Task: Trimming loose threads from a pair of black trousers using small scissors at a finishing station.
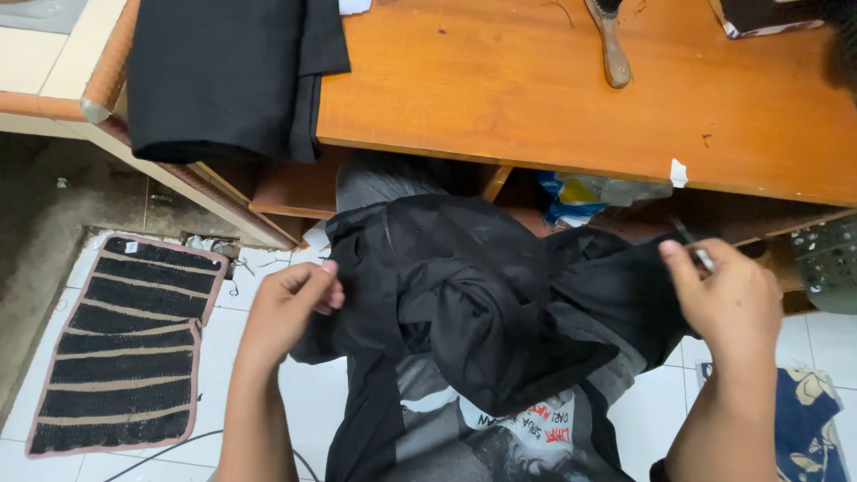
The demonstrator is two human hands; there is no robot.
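A bunched black garment (482, 295) hangs in front of me, below the edge of an orange wooden table (553, 98). My left hand (290, 308) pinches its left edge between thumb and fingers. My right hand (728, 295) grips the garment's right edge, and a small metal tool (692, 245) pokes out from its fingers. The cloth sags in folds between the two hands over my grey printed shirt (500, 428).
Folded black fabric (223, 76) drapes over the table's left corner. A wooden-handled brush (611, 40) lies on the tabletop. A striped black mat (125, 344) lies on the white tiled floor at left. Plastic bags (589, 196) sit under the table; a green basket (826, 263) stands at right.
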